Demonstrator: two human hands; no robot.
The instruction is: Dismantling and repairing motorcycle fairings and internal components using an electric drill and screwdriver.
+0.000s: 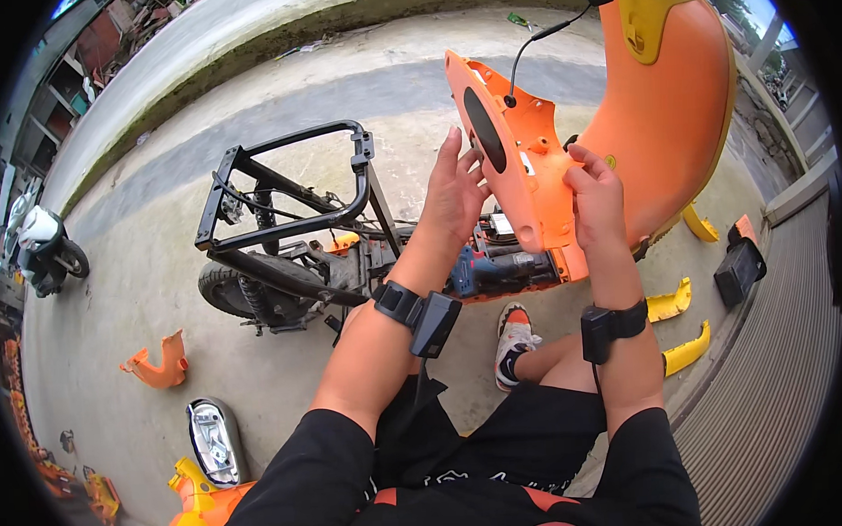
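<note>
Before me an orange plastic scooter panel [515, 181] with a black oval inset stands tilted, its ribbed inner side facing right. My left hand [456, 192] bears against its left edge with curled fingers, the thumb raised off it. On the opposite edge my right hand [595, 197] grips the panel with bent fingers; part of that grip is hidden. A black cable [543, 34] runs from the panel's upper part toward the top of the scooter's orange front shield [671, 106]. Just below the panel, a blue-and-black power drill [482, 272] lies on the scooter's floor section.
The scooter's bare black frame [294, 226] and rear wheel [246, 288] extend left. On the concrete lie an orange cover piece [157, 362], an upturned seat [216, 442], yellow trim pieces [686, 349] and a black box [738, 272]. A white scooter [45, 241] is parked far left.
</note>
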